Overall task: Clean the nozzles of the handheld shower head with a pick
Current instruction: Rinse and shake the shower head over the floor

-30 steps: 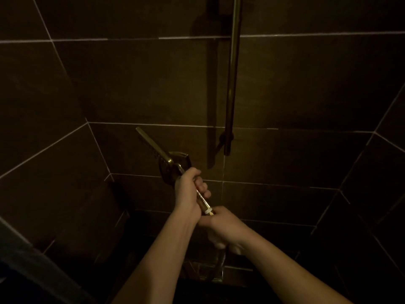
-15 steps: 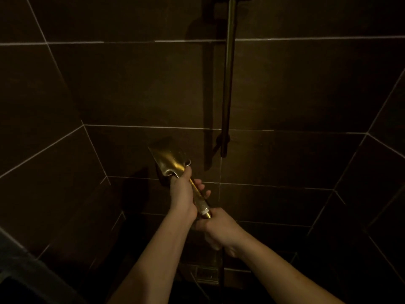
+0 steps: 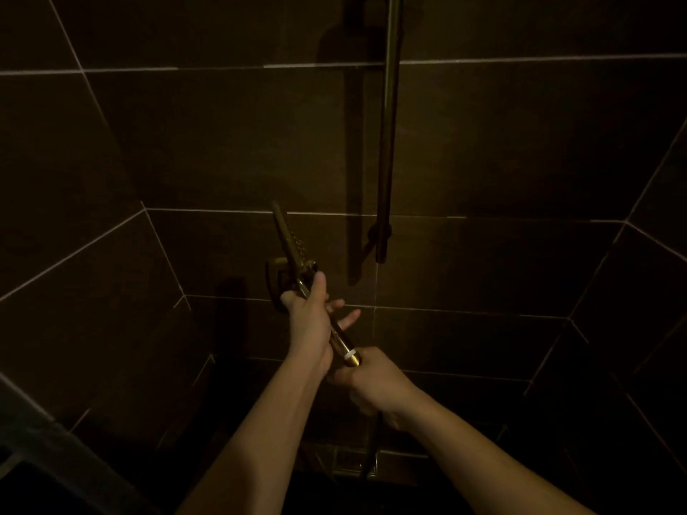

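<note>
Here, the left hand (image 3: pixel 309 325) curls fingers (image 3: pixel 346 317) round the shower head (image 3: pixel 293 250), the right hand (image 3: pixel 373 384) clenches its hose (image 3: pixel 374 440).

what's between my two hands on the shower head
Head view: only the bottom end of the gold handle of the shower head, with its white ring, shows between the left hand gripping the handle and the right hand gripping the hose below it.

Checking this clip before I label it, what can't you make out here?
Head view, nozzles: the shower head is edge-on and dim, so their state is unreadable.
Head view, pick: none seen; the right hand shows only its back.
Head view, hose: the right hand grips over its joint; darkness swallows its lower end.
</note>
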Tool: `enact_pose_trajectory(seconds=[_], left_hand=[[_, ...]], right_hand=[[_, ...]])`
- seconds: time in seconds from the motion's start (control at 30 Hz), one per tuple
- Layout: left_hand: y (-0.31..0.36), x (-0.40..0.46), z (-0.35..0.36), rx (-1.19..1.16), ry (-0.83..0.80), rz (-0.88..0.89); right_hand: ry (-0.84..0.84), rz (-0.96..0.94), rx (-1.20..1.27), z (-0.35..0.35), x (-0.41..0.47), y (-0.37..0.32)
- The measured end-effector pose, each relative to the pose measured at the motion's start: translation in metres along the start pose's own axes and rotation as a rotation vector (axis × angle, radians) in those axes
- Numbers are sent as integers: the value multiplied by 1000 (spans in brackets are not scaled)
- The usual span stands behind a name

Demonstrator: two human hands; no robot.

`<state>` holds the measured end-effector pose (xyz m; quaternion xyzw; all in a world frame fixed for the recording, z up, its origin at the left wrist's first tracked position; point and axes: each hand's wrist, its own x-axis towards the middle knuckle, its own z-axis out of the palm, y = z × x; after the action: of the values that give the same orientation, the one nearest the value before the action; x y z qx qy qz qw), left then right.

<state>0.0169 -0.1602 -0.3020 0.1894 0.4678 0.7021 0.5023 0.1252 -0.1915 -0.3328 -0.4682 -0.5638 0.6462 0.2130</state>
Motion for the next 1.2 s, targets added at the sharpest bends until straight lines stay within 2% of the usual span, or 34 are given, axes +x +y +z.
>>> enact_pose_trajectory(seconds=[0.13, 0.23, 0.33, 0.43, 0.53, 0.63, 0.67, 0.7, 0.73, 0.77, 0.87, 0.93, 1.0, 1.1, 1.2], left_hand=[[-10, 1, -7, 128, 145, 132], [-11, 2, -12, 197, 180, 123], [-8, 0, -16, 210, 201, 43], [2, 3, -20, 144, 149, -186], [11, 1, -30, -96, -112, -391], [10, 4, -46, -479, -633, -337], [11, 3, -48, -565, -764, -326], [14, 1, -48, -585, -808, -322], [17, -1, -45, -543, -769, -319], [19, -3, -42, -457, -645, -319], [27, -10, -29, -170, -177, -252], [27, -9, -18, -22, -22, -235], [28, -10, -10, 59, 52, -224], [38, -10, -10, 87, 73, -216], [43, -13, -10, -33, 56, -264]], right_hand=[[7, 1, -33, 4, 0, -2], [3, 11, -60, 9, -3, 0], [-4, 20, -59, 14, -7, 1], [-18, 36, -76, 19, -10, 1], [-42, 35, -21, 21, -14, -1], [-190, 8, 144, 28, -21, -2], [-239, 9, 195, 30, -23, -3], [-265, 12, 228, 31, -23, -4], [-261, 11, 237, 32, -23, -6], [-223, 0, 212, 31, -23, -8], [14, -62, 31, 30, -20, -14], [148, -85, -89, 31, -15, -13], [261, -105, -250, 31, -10, -7], [405, -186, -453, 24, -5, 3], [530, -278, -646, 16, -4, 5]])
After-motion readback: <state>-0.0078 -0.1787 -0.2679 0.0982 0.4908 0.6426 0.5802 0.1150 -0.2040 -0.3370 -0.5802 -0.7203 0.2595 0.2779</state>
